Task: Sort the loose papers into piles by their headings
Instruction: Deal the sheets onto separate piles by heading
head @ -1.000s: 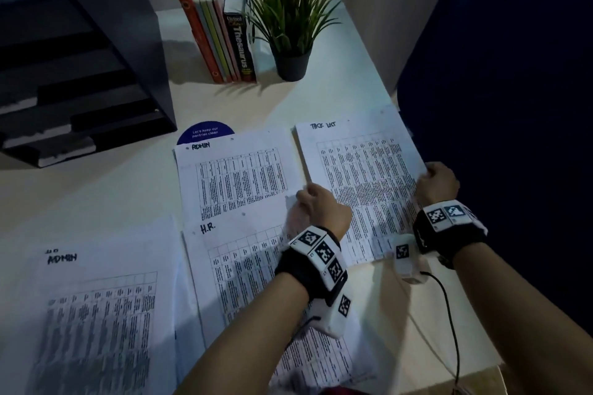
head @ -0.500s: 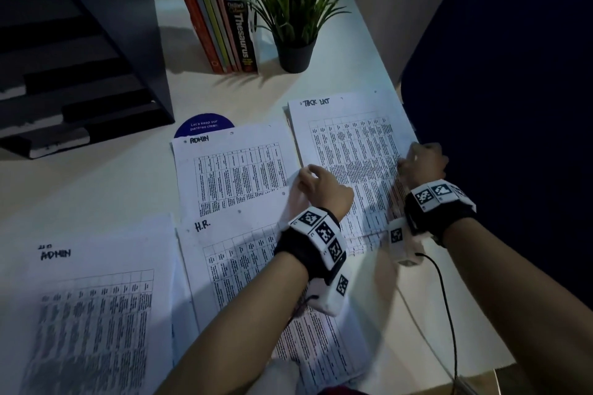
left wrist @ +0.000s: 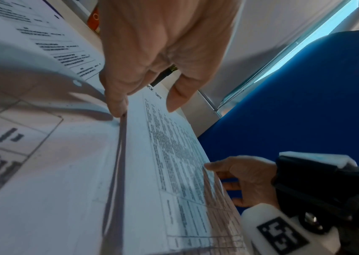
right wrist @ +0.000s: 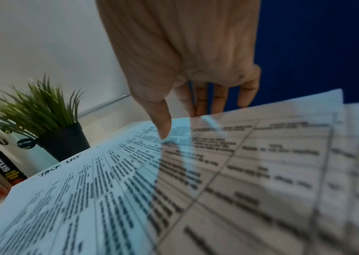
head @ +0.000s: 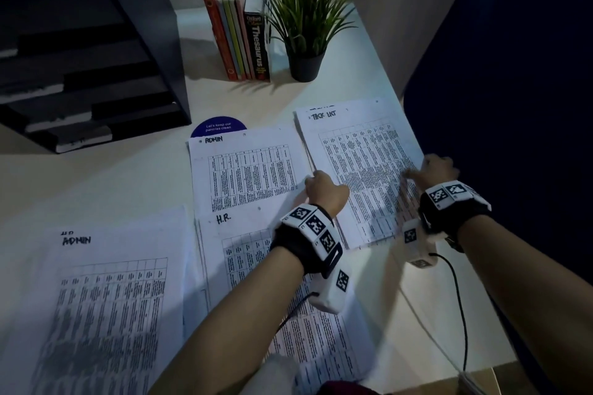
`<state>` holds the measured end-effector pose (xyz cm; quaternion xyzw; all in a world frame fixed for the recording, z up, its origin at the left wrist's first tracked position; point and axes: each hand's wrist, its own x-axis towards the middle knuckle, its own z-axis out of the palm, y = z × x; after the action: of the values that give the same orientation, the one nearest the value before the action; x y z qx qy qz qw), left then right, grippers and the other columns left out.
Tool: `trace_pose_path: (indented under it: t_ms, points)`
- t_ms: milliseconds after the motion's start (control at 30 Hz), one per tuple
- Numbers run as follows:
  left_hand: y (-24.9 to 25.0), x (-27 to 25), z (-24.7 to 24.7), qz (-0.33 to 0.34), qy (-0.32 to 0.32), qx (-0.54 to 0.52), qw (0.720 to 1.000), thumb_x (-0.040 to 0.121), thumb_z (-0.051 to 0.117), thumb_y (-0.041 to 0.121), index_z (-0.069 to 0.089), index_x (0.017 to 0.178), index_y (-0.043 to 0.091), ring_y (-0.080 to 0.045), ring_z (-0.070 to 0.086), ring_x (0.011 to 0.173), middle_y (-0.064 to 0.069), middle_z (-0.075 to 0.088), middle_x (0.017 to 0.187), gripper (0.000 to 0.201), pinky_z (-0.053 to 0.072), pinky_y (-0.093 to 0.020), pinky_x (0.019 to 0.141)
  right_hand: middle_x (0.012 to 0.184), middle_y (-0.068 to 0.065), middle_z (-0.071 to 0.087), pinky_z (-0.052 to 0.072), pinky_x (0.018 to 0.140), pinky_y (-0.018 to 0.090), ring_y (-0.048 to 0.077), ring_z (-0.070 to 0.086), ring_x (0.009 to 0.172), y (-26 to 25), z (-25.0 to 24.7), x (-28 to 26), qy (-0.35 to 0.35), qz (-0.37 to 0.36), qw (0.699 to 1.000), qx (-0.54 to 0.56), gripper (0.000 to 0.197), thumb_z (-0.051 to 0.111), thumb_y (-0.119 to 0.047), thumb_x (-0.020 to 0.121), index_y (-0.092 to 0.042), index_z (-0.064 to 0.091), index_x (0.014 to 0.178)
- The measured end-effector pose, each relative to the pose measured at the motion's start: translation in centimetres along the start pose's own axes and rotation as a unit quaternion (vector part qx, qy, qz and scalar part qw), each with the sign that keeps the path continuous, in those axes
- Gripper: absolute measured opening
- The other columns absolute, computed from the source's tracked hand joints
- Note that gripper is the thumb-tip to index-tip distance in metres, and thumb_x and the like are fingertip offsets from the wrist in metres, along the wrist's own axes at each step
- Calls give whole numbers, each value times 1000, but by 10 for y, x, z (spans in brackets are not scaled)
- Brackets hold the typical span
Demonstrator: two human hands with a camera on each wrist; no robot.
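So the table (head: 369, 51) has four lots of paper spread out on it. The one that matters is the TASK LIST pile (head: 359, 151), sitting right of centre in the head view, and both hands are on it.

The left hand (head: 325, 191) is at the pile's left edge, fingers curled down with the fingertips (left wrist: 117, 107) right on that edge in the left wrist view. Looks like it's pinching the edge, but the thumb floats just above the sheet, so I honestly can't tell if it's gripping or just pressing.

The right hand (head: 438, 168) is on the opposite edge, over at the right side of the frame. Its thumb (right wrist: 162, 127) comes down on top of the sheet and the other fingers go behind the paper edge, so it's pinching the right side of the pile. The paper there is blurry in the right wrist view.

Other stuff: an ADMIN sheet (head: 247, 170) in the middle, just left of the TASK LIST pile, with a blue round sticker (head: 218, 127) peeking out above it. An H.R. pile (head: 244, 250) below that, partly under the left forearm. Another ADMIN pile (head: 106, 298) at lower left.

Upper left has a black paper tray (head: 96, 67). At top centre a row of books (head: 237, 42) stands upright, with a potted plant (head: 305, 32) just to the right of them.
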<state>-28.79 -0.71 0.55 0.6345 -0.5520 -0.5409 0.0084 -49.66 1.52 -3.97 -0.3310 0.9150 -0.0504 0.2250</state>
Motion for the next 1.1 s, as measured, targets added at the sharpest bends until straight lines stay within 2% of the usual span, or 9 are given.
trace_pose_path:
  t_ms: [100,233,433,600,733,833,933,1033,1100]
  points:
    - [0,5,-2,-24,-7,-15,1000,92,43,19,25,139,-3,-32,39,125,-20,27,143,56,39,-34,96,119,27,52,47,86,45,40,54,105,16,2,-9,-42,49,997,53,72,68,-51,76,8,51,114]
    - [7,16,-2,-41,-28,-14,999,92,43,25,24,141,2,-32,42,120,-20,27,143,58,40,-35,90,106,24,58,38,67,32,29,53,84,25,-2,-15,-32,52,991,117,42,68,-33,83,3,54,99]
    - [14,32,1,-58,-18,-56,997,86,50,30,32,138,5,-35,39,124,-19,34,141,60,37,-44,103,117,23,57,42,76,34,31,54,94,28,-21,-18,-2,51,988,148,37,62,-8,83,4,52,116]
    - [12,42,1,-65,-31,-152,986,86,58,35,29,138,1,-35,45,120,-21,35,140,68,41,-43,101,88,13,60,38,71,28,25,56,84,17,-46,-29,39,-173,965,192,21,45,2,80,-13,58,89]
    - [19,39,-19,-14,-17,-239,971,61,58,77,25,142,5,-29,49,117,-15,41,140,114,39,-37,99,71,-13,60,42,62,18,4,54,70,0,-70,-52,23,-302,874,380,18,48,-13,75,-28,56,77]
    - [35,29,-44,114,-4,-390,914,79,64,46,35,135,9,-23,47,121,-10,46,138,73,33,-34,101,72,-18,60,42,65,13,-2,53,71,-7,-86,-62,40,-322,814,482,26,51,-5,80,-30,58,78]
    - [56,17,-71,278,50,-430,858,90,55,13,55,104,17,-20,56,105,-4,60,110,15,43,-37,99,83,-16,60,43,76,20,5,53,82,-18,-92,-62,59,-328,769,545,20,53,-11,82,-30,56,85]
    - [64,13,-79,361,93,-384,845,88,55,14,52,90,20,-12,54,91,-1,57,96,7,44,-22,87,91,-18,62,45,80,19,1,56,90,-29,-87,-56,76,-306,753,577,27,42,6,84,-20,42,92]
    - [58,14,-74,365,96,-368,850,89,55,11,51,96,18,-9,56,91,1,58,98,11,45,-18,84,99,-9,61,46,83,22,3,57,94,-33,-77,-54,79,-288,749,591,31,40,10,79,-17,39,94]
